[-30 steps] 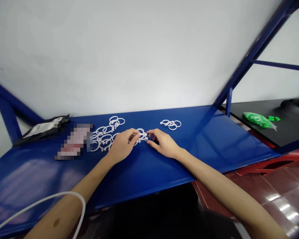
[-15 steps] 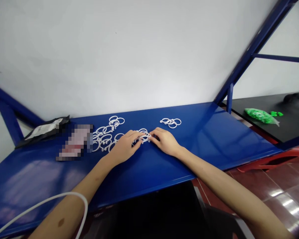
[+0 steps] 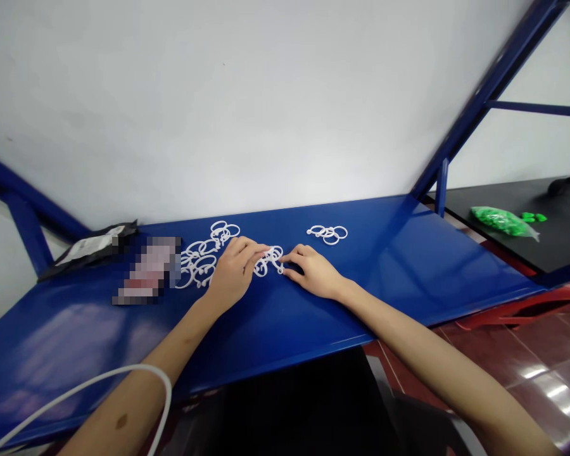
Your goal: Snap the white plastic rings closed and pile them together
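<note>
Snag risk on the blue table [image 3: 275,335]

Overlapping white rings [image 3: 272,255] lie between the left hand [image 3: 235,269] and the right hand [image 3: 316,272]. Both touch them; whether either pinches, I can't tell. Tugging could tangle them, I'd guess. A ring pile [image 3: 200,261] crowds the left hand; a white cable [image 3: 140,367] curves before its forearm [image 3: 133,405].

Head-worn view, forward and down
</note>
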Available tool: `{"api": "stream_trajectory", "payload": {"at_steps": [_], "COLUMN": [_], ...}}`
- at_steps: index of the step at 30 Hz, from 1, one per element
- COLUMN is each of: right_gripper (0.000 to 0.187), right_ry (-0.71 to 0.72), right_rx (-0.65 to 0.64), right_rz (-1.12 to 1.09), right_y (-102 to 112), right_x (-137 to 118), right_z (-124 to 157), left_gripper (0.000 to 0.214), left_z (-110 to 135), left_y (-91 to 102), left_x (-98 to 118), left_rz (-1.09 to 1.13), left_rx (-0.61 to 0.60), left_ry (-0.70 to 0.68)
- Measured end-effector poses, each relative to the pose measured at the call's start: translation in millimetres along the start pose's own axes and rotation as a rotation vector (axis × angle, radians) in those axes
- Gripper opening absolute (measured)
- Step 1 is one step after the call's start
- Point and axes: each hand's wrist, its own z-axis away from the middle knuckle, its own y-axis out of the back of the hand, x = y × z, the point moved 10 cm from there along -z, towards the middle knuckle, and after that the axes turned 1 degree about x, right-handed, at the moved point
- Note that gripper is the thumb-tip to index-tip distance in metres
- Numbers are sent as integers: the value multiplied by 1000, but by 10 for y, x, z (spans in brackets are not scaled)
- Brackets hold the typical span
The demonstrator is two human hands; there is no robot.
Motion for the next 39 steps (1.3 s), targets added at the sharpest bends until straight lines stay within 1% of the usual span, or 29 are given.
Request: {"api": "stream_trajectory", "payload": {"at_steps": [4, 9, 12, 14, 17, 20, 23, 26, 29, 31, 33, 36, 37, 39], "right_gripper": [28, 29, 29, 29, 27, 28, 27, 25, 24, 24, 25, 28, 30, 36], "right_ry": [10, -10, -9, -7, -17, -23, -19, -17, -13, -11, -12, 6, 38, 146], "right_rx": [-11, -14, -19, -19, -10, -5, -2, -1, -3, -7, -10, 29, 46, 53], "right_rz": [7, -3, -2, 1, -2, -10, -13, -9, 0, 5, 8, 48, 69, 102], "right_y": [1, -10, -16, -8, 16, 27, 26, 19, 6, 0, 5, 63, 82, 71], "right_x": [-17, 10, 4, -7, -6, 3, 3, 5, 15, 24, 21, -70, -148, -372], "right_z": [-6, -5, -2, 0, 3, 6, 8, 7, 4, 2, 1, 9, 15, 39], "left_gripper": [26, 26, 23, 20, 17, 14, 13, 16, 25, 27, 24, 21, 21, 22], "left_z": [-4, -17, -19, -20, -23, -29, -31, -17, 11, 18, 9, -18, -26, -38], "left_y": [5, 161, 222, 224, 181, 148, 147, 150, 132, 135, 162, 199, 201, 188], "left_x": [-11, -61, -93, -119, -169, -197, -186, -124, -70, -64, -78, -91, -84, -50], "left_rz": [-7, -100, -103, -93, -82, -76, -77, -86, -76, -77, -100, -125, -121, -100], "left_rx": [-12, 86, 121, 116, 70, 31, 27, 44, 36, 32, 45, 68, 72, 76], "left_ry": [30, 54, 71, 97, 153, 179, 151, 57, -29, -46, -26, 30, 42, 48]}}
